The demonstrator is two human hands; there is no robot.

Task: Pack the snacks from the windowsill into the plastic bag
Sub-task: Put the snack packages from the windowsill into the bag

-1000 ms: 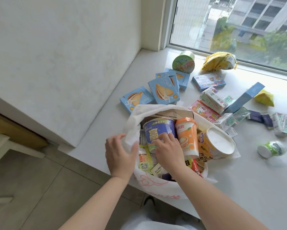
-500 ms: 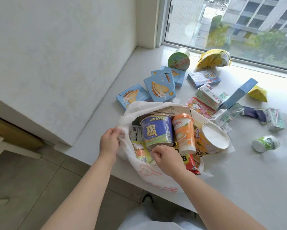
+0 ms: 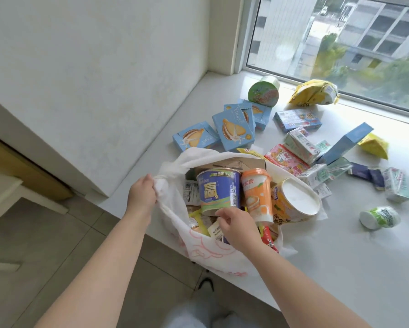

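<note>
A white plastic bag (image 3: 213, 254) with pink print sits open at the near edge of the windowsill (image 3: 340, 256). Inside it are a blue cup (image 3: 218, 190), an orange cup (image 3: 256, 195), a yellow tub with a white lid (image 3: 295, 200) and small packets. My left hand (image 3: 142, 197) grips the bag's bunched left rim. My right hand (image 3: 236, 226) is in the bag's mouth, its fingers curled among the packets below the blue cup; what they hold is hidden. Blue biscuit boxes (image 3: 233, 130) and several other snacks lie on the sill behind.
On the sill are a green tub (image 3: 263, 92), a yellow crisp bag (image 3: 313, 93), small cartons (image 3: 301, 144) and a green-white bottle (image 3: 379, 217) on its side. A wall stands at the left and the window at the back. Tiled floor lies below the sill's edge.
My left hand moved from the bag's near-left side to grip its left rim and pull it outward. My right hand drew back from the blue cup toward the bag's near side.
</note>
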